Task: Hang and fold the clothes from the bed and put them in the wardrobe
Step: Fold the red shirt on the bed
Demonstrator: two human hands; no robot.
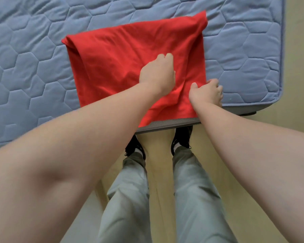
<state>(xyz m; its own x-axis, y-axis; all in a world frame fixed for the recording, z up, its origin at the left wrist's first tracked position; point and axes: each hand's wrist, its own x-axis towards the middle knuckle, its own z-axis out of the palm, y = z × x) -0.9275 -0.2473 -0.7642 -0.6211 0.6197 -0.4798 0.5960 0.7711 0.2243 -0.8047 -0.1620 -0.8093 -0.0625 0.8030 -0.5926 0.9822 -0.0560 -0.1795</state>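
The red garment (112, 58) is laid on the bed (33, 50), reaching its near edge, with the sides turned in. Folding is judged to be the step in hand. The garment's right edge is clamped in the grip of the right hand (206, 92), thumb on top. The left hand (157, 74) is set on the middle of the cloth, fingers curled; whether cloth is held in that grip cannot be told. Next, a fold across the middle is probably called for, with edges kept square. The fingertips of both hands are hidden, the garment's kind cannot be made out, and no wardrobe is seen.
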